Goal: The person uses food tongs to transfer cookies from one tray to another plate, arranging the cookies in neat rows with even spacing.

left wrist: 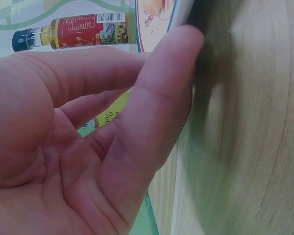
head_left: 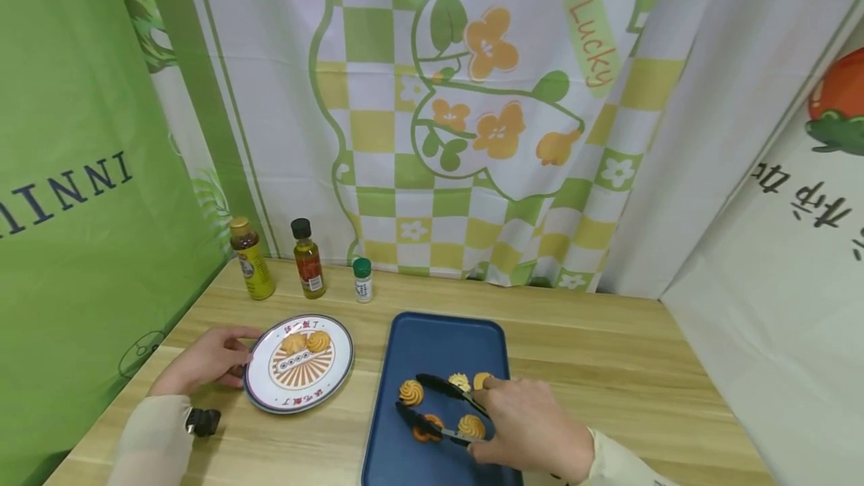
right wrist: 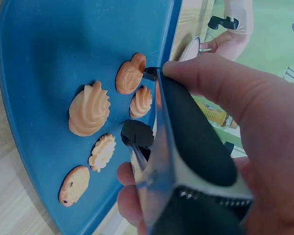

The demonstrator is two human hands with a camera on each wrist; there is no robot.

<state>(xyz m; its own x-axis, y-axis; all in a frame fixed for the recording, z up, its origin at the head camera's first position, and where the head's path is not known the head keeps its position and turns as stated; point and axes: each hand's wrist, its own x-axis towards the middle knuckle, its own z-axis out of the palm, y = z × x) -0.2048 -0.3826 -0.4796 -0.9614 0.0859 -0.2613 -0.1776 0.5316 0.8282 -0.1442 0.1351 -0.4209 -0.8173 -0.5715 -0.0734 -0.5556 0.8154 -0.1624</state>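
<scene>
My left hand (head_left: 212, 360) holds the rim of a white plate (head_left: 329, 387) with red lettering, at the plate's left side. Two golden swirl cookies (head_left: 317, 341) lie on that plate. With my right hand (head_left: 533, 426) I grip black and silver tongs (right wrist: 198, 132) above a blue tray (head_left: 445, 340). The tong arms are spread, their black tips on either side of a swirl cookie (head_left: 411, 392). Also on the tray are a larger swirl cookie (right wrist: 89, 108), a pretzel-shaped cookie (right wrist: 130, 74), a pale ridged cookie (right wrist: 102, 152) and an oval cookie with dark bits (right wrist: 74, 186).
Behind the plate stand a yellow-labelled bottle (head_left: 254, 265), an oil bottle (head_left: 309, 265) with a black cap and a small green-capped shaker (head_left: 363, 282). Printed curtains (head_left: 499, 231) border the wooden table (head_left: 607, 366) at the back and sides.
</scene>
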